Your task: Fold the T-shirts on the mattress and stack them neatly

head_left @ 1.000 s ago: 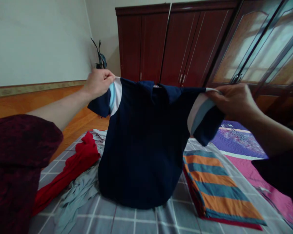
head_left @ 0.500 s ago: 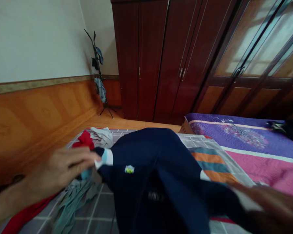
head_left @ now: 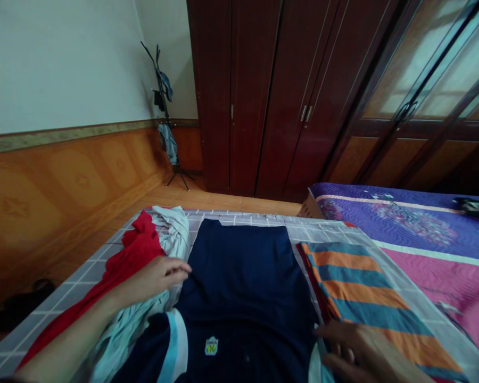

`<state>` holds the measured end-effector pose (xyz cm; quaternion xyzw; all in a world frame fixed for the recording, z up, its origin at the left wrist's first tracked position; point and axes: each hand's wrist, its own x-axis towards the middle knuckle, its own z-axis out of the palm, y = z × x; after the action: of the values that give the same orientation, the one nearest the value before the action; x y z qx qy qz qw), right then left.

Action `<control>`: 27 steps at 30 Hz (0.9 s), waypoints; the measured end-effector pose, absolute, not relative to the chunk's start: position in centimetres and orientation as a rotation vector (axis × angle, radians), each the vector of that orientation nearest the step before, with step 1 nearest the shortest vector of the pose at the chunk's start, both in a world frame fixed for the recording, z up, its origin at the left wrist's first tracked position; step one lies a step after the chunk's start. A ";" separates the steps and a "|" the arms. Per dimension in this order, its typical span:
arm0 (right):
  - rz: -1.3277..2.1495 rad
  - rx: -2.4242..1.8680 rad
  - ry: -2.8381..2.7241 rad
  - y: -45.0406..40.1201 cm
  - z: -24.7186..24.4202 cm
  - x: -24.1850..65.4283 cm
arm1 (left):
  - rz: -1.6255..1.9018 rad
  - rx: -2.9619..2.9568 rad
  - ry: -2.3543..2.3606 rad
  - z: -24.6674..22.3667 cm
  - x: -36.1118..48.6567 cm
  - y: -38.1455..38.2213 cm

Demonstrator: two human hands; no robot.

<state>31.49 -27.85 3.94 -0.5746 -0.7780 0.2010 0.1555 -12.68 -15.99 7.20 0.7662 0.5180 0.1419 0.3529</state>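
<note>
A dark navy shirt (head_left: 247, 276) with a small badge and white and light-blue sleeve trim lies spread on the grey checked bedding (head_left: 387, 266). My left hand (head_left: 170, 272) is at its left edge, fingers curled together; what they hold, if anything, is too small to tell. At the shirt's right edge, near the sleeve trim, my right hand (head_left: 351, 348) has bent fingers, partly blurred. Beneath my left forearm are a red garment (head_left: 139, 250) and pale grey-green clothing (head_left: 123, 324). A folded orange and teal striped garment (head_left: 355, 276) lies right of the shirt.
Behind the bed stands a dark red wardrobe (head_left: 259, 101), with a coat rack (head_left: 163, 106) at the left corner holding some items. A second bed with a purple and pink cover (head_left: 415, 218) is on the right. Dark things (head_left: 24, 308) lie on the floor at lower left.
The navy shirt has come down from being held up and now lies flat. My left hand has moved right, my right hand left, and the striped garment is more visible.
</note>
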 end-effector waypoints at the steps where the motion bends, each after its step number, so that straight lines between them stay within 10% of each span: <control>1: 0.578 -1.710 -2.212 -26.1 4.8 31.5 | 0.491 1.982 1.400 6.8 -12.4 -13.3; 8: 0.448 -1.901 -2.162 -12.7 5.1 32.9 | 0.741 1.852 1.794 0.1 -9.7 0.2; 27: 0.784 -2.062 -1.619 0.3 -2.3 34.0 | 1.203 1.440 1.659 -5.6 -10.2 3.9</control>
<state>33.96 0.30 -2.33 -0.7382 -0.5795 0.2806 0.2012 -10.23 3.88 -5.56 0.5461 0.6291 0.4561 0.3131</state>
